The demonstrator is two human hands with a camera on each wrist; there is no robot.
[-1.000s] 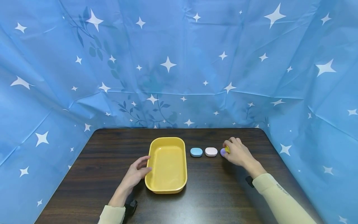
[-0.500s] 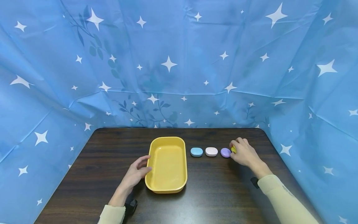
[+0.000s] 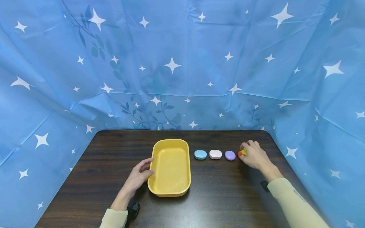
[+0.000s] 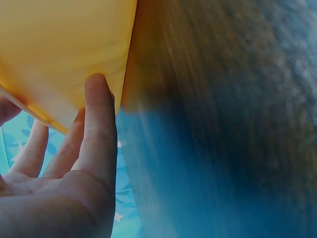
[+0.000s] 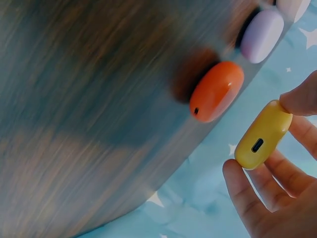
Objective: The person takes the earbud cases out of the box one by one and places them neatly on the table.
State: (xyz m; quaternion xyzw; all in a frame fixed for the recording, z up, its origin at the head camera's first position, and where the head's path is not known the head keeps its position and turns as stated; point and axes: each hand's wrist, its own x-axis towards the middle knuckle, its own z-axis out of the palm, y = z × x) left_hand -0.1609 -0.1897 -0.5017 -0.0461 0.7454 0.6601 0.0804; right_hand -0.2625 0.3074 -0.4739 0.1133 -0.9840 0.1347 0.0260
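Note:
My left hand point(image 3: 135, 180) rests at the left side of a yellow tray point(image 3: 188, 177), thumb and fingertips at its rim. In the left wrist view, its extended fingers point(image 4: 99, 114) lie against the outer wall. Farther right, my right hand point(image 3: 256, 158) pinches a yellow earbud charging case point(image 5: 262, 136) between thumb and fingers, its small port showing. The yellow case is held beside an orange case point(image 5: 218, 91), which stands on the table at the right end of a row. A purple case point(image 3: 230, 155) sits just left of the orange one.
Farther left in the row lie a white case point(image 3: 215, 154) and a blue case point(image 3: 200, 155), the blue one close to the tray's right wall. A dark wooden table point(image 3: 216, 196) carries everything. Behind it hangs a blue star-patterned cloth point(image 3: 188, 63).
My right hand has moved right with the yellow case, past the purple case, which has come into full view. The orange case now shows by its fingers. My left hand and the tray stay put.

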